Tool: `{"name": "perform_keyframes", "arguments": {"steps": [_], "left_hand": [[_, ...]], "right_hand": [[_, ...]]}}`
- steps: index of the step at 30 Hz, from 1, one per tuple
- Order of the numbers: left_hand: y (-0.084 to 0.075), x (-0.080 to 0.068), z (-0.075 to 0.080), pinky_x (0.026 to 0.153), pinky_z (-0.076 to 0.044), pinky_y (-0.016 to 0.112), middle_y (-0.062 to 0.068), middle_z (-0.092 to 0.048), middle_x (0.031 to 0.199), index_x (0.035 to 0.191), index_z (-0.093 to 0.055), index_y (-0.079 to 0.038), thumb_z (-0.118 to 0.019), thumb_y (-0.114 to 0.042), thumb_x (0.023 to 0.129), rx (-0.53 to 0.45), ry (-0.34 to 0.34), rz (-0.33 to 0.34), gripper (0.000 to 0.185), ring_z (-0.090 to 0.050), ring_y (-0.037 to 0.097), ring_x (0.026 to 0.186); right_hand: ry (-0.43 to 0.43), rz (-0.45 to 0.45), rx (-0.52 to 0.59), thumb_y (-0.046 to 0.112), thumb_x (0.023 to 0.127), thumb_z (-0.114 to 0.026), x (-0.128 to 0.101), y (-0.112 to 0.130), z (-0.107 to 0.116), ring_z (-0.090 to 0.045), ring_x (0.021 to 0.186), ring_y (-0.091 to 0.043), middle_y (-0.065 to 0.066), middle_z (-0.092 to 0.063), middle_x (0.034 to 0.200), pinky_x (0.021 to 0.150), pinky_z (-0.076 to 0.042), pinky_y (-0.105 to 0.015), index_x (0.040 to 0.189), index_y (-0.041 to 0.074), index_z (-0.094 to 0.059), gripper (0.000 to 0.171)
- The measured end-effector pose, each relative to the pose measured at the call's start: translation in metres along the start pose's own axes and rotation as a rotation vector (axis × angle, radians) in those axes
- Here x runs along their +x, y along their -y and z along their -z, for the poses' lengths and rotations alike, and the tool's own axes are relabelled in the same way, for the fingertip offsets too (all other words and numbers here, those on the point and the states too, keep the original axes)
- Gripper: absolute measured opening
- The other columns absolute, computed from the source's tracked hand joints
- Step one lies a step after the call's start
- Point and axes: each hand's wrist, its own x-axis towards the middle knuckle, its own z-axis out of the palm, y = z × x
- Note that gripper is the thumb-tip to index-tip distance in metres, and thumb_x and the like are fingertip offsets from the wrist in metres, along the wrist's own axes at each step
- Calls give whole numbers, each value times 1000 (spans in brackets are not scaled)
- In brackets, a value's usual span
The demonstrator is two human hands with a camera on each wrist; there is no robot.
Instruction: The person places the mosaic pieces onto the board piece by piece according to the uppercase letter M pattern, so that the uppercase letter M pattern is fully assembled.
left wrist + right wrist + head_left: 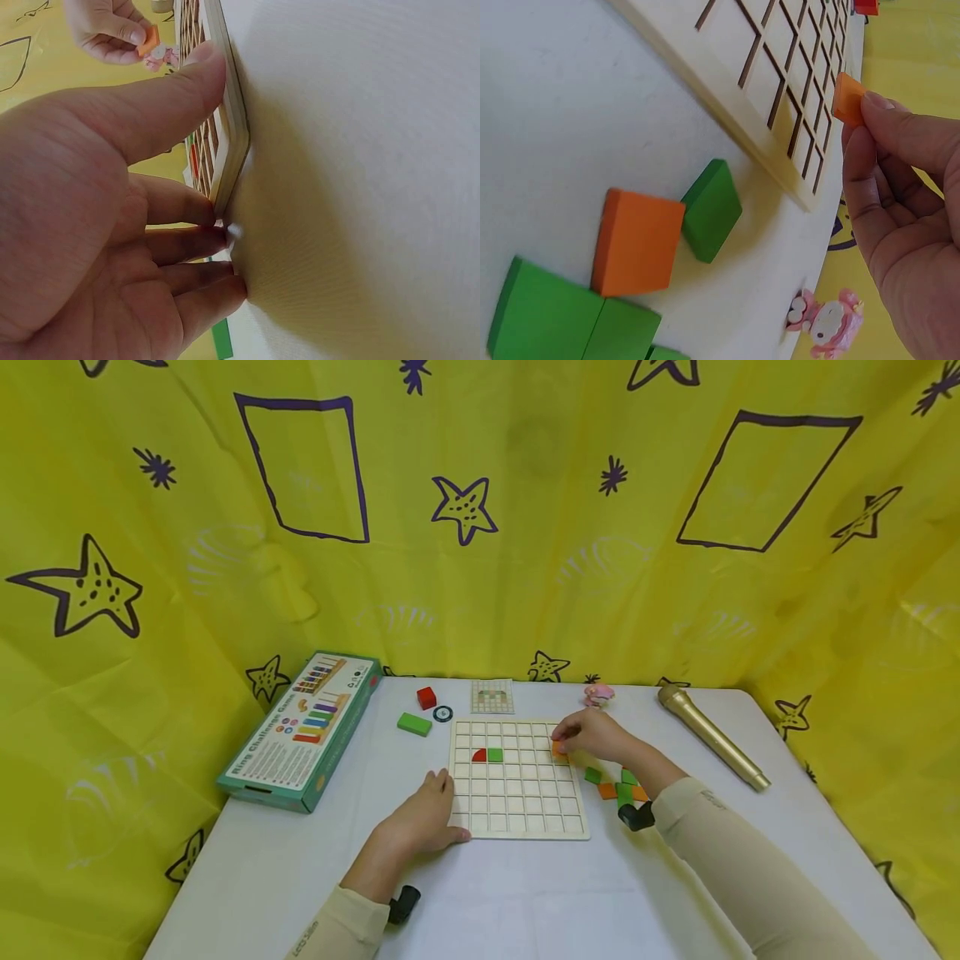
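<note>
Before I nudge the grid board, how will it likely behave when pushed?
The grid board is probably stiff, given its thick, straight edge. Lying flat and broad, it seems unlikely to tip. The left hand touching its edge would likely steady it.

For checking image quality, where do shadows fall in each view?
Left wrist: a broad soft shadow on the white tabletop beside the left hand; right wrist: a yellowish shadow between the grid board and a green tile; head: a faint shadow beside the right sleeve.
</note>
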Motion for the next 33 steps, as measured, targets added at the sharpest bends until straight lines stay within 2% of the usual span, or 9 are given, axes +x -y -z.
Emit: {"name": "perform_keyframes", "arguments": {"steps": [4, 19, 28, 33], "left_hand": [[-1, 0, 0, 115, -34, 46, 28, -29, 158, 149, -32, 14, -80, -40, 86, 0, -1, 2, 96, -24, 42, 148], [-1, 0, 0, 115, -33, 47, 28, -29, 158, 149, -33, 14, -81, -38, 86, -20, -5, 6, 95, -24, 42, 148], [-2, -1, 1, 115, -33, 47, 26, -29, 159, 150, -33, 13, -81, -38, 86, -27, 2, 24, 95, -23, 40, 149], [-2, -1, 1, 115, -33, 47, 26, -29, 159, 150, -33, 13, -81, -38, 85, -33, 3, 24, 95, -24, 40, 149]], "right_hand": [[7, -17, 10, 12, 90, -77, 6, 5, -3, -59, 87, -19, -1, -73, 94, 83, -50, -36, 99, 8, -77, 11], [22, 25, 33, 15, 89, -79, 27, 19, -21, -58, 83, -18, 1, -72, 88, 76, -50, -32, 95, 10, -77, 8], [56, 48, 18, 10, 90, -76, 36, 25, -28, -61, 86, -17, 1, -72, 91, 82, -52, -34, 96, 9, -78, 6], [71, 59, 16, 8, 90, -76, 40, 27, -33, -63, 88, -15, 2, -73, 93, 81, -53, -32, 98, 9, -78, 8]]}}
